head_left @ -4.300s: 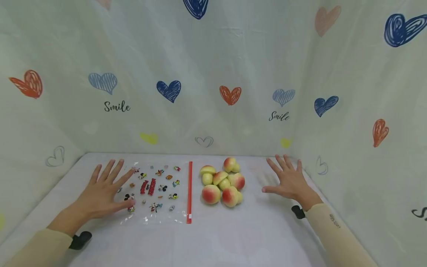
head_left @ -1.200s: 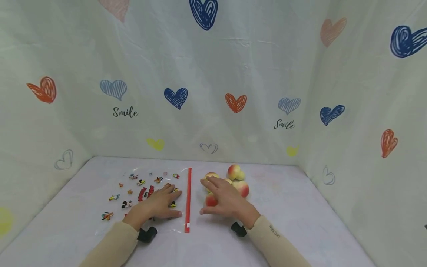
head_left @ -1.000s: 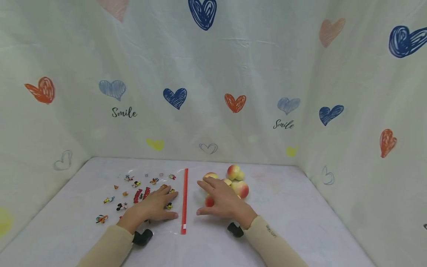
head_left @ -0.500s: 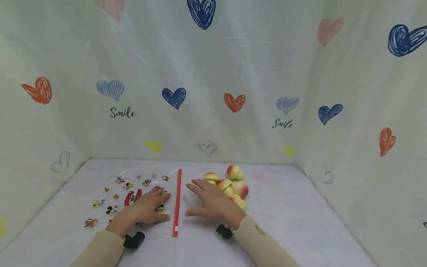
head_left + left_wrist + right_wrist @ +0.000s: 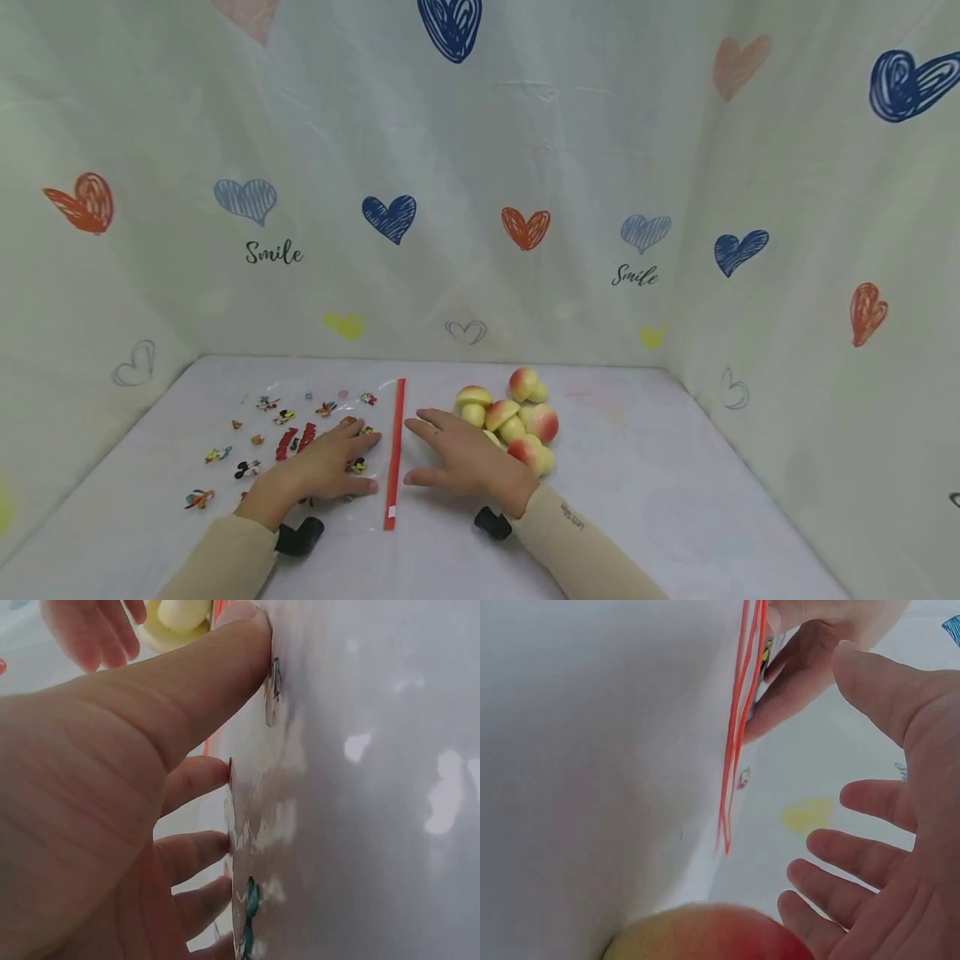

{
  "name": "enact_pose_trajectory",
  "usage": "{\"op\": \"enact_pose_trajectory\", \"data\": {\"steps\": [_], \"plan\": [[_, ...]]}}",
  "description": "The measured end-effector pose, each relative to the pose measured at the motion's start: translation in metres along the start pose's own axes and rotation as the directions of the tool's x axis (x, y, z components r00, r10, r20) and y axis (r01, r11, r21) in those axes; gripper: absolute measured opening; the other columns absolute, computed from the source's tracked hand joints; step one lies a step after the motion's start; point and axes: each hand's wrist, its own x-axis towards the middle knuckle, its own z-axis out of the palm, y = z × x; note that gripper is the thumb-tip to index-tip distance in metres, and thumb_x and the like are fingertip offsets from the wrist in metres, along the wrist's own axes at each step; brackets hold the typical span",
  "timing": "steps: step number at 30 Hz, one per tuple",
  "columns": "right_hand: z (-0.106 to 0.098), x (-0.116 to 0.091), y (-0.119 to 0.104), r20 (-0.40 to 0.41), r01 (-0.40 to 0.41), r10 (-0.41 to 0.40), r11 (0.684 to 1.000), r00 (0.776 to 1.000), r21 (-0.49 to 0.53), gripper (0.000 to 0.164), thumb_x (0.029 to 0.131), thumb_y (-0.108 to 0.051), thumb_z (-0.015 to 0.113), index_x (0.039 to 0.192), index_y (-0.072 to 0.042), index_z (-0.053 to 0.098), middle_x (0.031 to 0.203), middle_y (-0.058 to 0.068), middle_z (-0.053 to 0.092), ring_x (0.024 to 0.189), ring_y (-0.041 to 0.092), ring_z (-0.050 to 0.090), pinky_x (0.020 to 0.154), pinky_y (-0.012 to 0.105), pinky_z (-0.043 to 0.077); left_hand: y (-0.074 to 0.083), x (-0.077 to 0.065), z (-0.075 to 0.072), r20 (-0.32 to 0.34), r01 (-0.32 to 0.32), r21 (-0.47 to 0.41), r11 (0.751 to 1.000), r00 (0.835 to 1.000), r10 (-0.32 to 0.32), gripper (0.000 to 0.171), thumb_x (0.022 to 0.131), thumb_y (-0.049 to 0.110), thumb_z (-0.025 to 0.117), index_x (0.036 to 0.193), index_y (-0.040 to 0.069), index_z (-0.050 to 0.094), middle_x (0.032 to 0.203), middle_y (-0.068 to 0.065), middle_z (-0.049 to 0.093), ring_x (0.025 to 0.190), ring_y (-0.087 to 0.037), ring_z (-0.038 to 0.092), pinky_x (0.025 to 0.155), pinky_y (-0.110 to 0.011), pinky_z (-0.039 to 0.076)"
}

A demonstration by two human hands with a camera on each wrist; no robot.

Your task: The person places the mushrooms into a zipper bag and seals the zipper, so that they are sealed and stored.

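Observation:
A clear zip bag (image 5: 337,508) printed with small cartoon figures lies flat on the white table, its red zip strip (image 5: 396,454) facing right. My left hand (image 5: 322,462) rests on the bag with fingers spread; in the left wrist view its thumb (image 5: 225,652) and fingertips press on the plastic. Just right of the strip, my right hand (image 5: 468,458) hovers with fingers apart and holds nothing. Behind it sits a cluster of toy mushrooms (image 5: 542,423), with red and yellow caps and pale stems, one partly hidden by this hand. The right wrist view shows the red strip (image 5: 739,727) apart from the right fingers.
A pale curtain (image 5: 465,150) printed with hearts and "Smile" stands behind and on both sides of the table (image 5: 660,483). Black wrist devices (image 5: 300,537) sit under both wrists.
Both hands have come inward from wide apart. Over the last second the bag has slid left under my left hand, while my right hand has moved left, off the mushrooms.

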Motion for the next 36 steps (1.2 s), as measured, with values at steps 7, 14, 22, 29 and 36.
{"op": "enact_pose_trajectory", "data": {"steps": [7, 14, 22, 29, 36], "plan": [[0.004, 0.007, -0.009, 0.07, -0.048, 0.038, 0.988, 0.997, 0.147, 0.075, 0.085, -0.062, 0.057, 0.148, -0.027, 0.035, 0.149, -0.003, 0.035, 0.134, 0.014, 0.036, 0.103, 0.031, 0.038, -0.005, -0.004, -0.004, 0.01, 0.029, -0.022, 0.999, 1.0, -0.029, 0.08, 0.072, 0.05, 0.078, 0.138, 0.014, 0.052, 0.148, -0.021, 0.034, 0.136, -0.045, 0.027, 0.101, -0.065, 0.026], [0.007, 0.017, -0.015, 0.112, -0.106, 0.088, 0.981, 0.99, 0.165, 0.069, 0.087, -0.054, 0.061, 0.145, -0.023, 0.039, 0.146, -0.003, 0.04, 0.131, 0.012, 0.04, 0.102, 0.029, 0.038, -0.005, -0.006, -0.009, 0.003, 0.031, -0.032, 0.999, 1.0, -0.031, 0.08, 0.071, 0.049, 0.079, 0.138, 0.013, 0.051, 0.147, -0.022, 0.035, 0.135, -0.046, 0.028, 0.1, -0.065, 0.027], [0.012, 0.029, -0.013, 0.178, -0.197, 0.164, 0.962, 0.97, 0.187, 0.064, 0.085, -0.048, 0.067, 0.14, -0.023, 0.046, 0.141, -0.003, 0.044, 0.126, 0.012, 0.044, 0.1, 0.031, 0.041, -0.003, -0.004, -0.01, -0.007, 0.026, -0.026, 0.999, 1.0, -0.026, 0.079, 0.071, 0.048, 0.08, 0.137, 0.013, 0.052, 0.146, -0.022, 0.036, 0.134, -0.046, 0.029, 0.099, -0.065, 0.029], [0.021, 0.038, -0.01, 0.219, -0.219, 0.177, 0.958, 0.96, 0.187, 0.062, 0.083, -0.046, 0.07, 0.137, -0.023, 0.051, 0.141, -0.001, 0.045, 0.128, 0.015, 0.042, 0.102, 0.033, 0.039, -0.005, 0.0, -0.007, -0.041, 0.012, -0.044, 0.999, 0.999, -0.014, 0.083, 0.069, 0.048, 0.081, 0.139, 0.015, 0.049, 0.148, -0.022, 0.034, 0.136, -0.045, 0.026, 0.1, -0.067, 0.026], [0.026, 0.047, -0.008, 0.228, -0.214, 0.173, 0.962, 0.958, 0.169, 0.059, 0.083, -0.043, 0.072, 0.135, -0.022, 0.053, 0.142, 0.002, 0.044, 0.131, 0.017, 0.039, 0.104, 0.034, 0.037, -0.004, 0.005, -0.007, 0.009, -0.004, -0.009, 1.0, 1.0, 0.004, 0.09, 0.066, 0.055, 0.08, 0.141, 0.016, 0.048, 0.148, -0.022, 0.033, 0.137, -0.047, 0.023, 0.101, -0.066, 0.026]]}}
